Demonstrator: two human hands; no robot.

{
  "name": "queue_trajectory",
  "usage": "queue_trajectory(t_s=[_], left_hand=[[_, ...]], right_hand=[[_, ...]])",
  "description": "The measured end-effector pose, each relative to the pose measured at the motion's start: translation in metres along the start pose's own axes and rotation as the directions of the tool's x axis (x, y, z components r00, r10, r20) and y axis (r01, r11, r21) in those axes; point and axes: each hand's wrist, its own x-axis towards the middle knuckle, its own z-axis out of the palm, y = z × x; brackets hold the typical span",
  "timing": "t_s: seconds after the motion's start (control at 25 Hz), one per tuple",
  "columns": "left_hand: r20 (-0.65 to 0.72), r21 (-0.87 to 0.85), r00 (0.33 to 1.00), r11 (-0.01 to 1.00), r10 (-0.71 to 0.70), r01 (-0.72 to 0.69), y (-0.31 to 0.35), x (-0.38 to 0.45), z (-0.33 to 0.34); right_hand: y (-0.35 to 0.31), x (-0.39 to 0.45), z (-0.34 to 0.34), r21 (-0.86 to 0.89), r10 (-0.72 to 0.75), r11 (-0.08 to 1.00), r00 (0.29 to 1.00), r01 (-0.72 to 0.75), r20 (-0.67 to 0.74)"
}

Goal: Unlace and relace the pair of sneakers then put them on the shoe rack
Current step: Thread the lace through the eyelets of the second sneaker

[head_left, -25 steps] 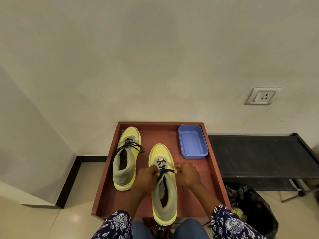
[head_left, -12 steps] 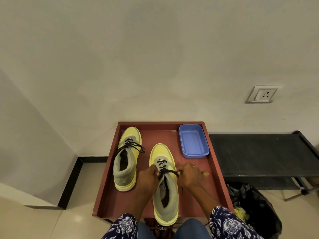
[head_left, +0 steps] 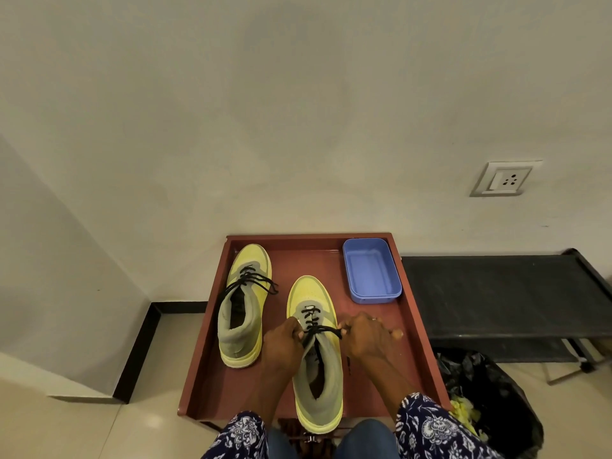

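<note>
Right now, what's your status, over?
Left hand and right hand pinching black lace on near sneaker. Far sneaker laced. Nothing blocking.

A red tray [head_left: 410, 326] is sitting by the wall. Two yellow and grey sneakers are lying in it. The near sneaker [head_left: 316, 366] is in the middle of the tray, and the left hand [head_left: 281, 342] and right hand [head_left: 364, 336] are each pinching its black lace [head_left: 323, 329] from either side. The other sneaker [head_left: 243, 306] is lying along the tray's left side. A blue tub [head_left: 371, 271] is sitting in the tray's far right corner.
</note>
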Motion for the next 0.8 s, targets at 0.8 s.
queue_trajectory(t_s=[0.8], left_hand=[[-0.044,-0.127,0.998,0.99,0.05,-0.055,-0.003,-0.03,0.003]], right_hand=[[0.003,-0.019,0.006,0.29,-0.171,0.952,0.956,0.098,0.238]])
